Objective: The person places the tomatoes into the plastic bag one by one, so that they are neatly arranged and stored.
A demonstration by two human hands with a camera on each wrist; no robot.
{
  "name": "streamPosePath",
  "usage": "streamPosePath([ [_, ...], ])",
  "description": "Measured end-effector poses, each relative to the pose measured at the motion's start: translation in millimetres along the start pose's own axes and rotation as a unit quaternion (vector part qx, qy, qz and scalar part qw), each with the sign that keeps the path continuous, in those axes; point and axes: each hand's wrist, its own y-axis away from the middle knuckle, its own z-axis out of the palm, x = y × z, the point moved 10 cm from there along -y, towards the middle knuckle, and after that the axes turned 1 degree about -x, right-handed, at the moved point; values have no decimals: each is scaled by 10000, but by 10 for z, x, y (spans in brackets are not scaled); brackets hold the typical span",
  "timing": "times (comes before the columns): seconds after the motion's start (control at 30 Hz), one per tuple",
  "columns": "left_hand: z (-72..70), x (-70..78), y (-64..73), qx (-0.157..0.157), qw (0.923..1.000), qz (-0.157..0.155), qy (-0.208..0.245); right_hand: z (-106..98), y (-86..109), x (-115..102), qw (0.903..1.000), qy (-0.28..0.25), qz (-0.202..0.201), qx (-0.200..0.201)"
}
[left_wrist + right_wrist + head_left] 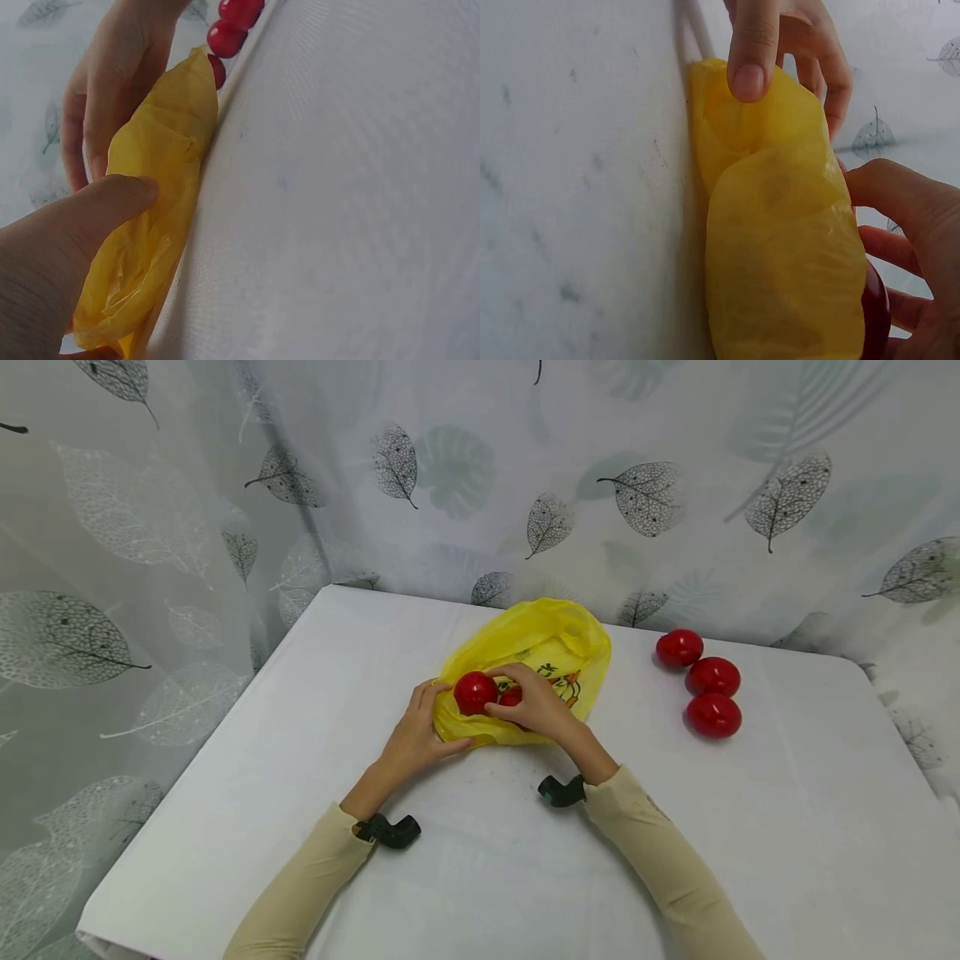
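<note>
While 3 balls point(713, 677) lie nearby, the left hand point(417, 739) holds 1 bag point(491, 643), the right hand point(542, 706) 1 ball point(472, 693).

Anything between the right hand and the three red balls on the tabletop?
Only the right side of the yellow bag lies between the right hand and those red balls; past it, the head view shows just white tabletop.
</note>
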Motion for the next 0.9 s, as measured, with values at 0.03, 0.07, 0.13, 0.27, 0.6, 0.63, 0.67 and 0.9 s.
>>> streamPosePath([
  [0.03,2,1,-3,-13,10000,-9,0,-11,10,11,10000,-18,2,-2],
  [0.07,5,1,-4,-28,10000,-26,8,-25,20,25,10000,-16,19,2],
  [0.13,11,4,-7,-58,10000,-40,29,-56,42,50,10000,-15,53,17],
  [0.27,20,0,-7,-110,9999,-75,18,-134,85,71,9999,81,97,83],
  [0.6,5,12,0,-13,10000,31,-14,-293,204,102,9996,-16,112,265],
  [0.63,6,11,0,-3,10000,38,-13,-310,221,99,9996,0,99,280],
  [0.67,8,7,-1,0,10000,29,-19,-329,236,94,9995,-8,90,299],
  [0.9,31,1,-6,-3,10000,2,-17,-481,362,58,9990,-35,25,440],
])
